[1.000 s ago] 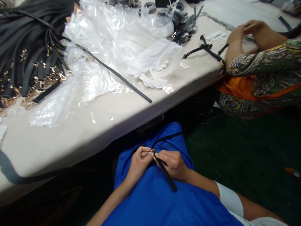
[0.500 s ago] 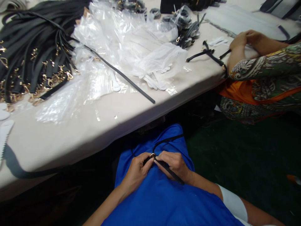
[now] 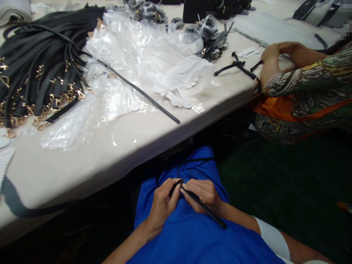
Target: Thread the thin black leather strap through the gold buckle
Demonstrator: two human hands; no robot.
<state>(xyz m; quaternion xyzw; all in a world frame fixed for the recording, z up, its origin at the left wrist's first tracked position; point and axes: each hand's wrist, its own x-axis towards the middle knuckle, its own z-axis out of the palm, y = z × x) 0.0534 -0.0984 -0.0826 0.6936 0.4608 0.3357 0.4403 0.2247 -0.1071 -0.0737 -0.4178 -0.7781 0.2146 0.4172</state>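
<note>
Black strap (image 3: pixel 210 213), one, above blue cloth (image 3: pixel 189 238), apparently at the threading step: left hand (image 3: pixel 162 198) pinches one gold ring (image 3: pixel 179 180), right hand (image 3: pixel 205 194) closed around the strap. Next move likely calls for steady ring, strap drawn snug. Strap pile (image 3: pixel 41 62) on desk (image 3: pixel 82 157): too tangled to count.

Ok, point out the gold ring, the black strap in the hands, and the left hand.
Gold ring (image 3: pixel 179 180), head view: upper curve.
Black strap (image 3: pixel 213 215), head view: near its lower end.
Left hand (image 3: pixel 161 198), head view: back of the hand.
</note>
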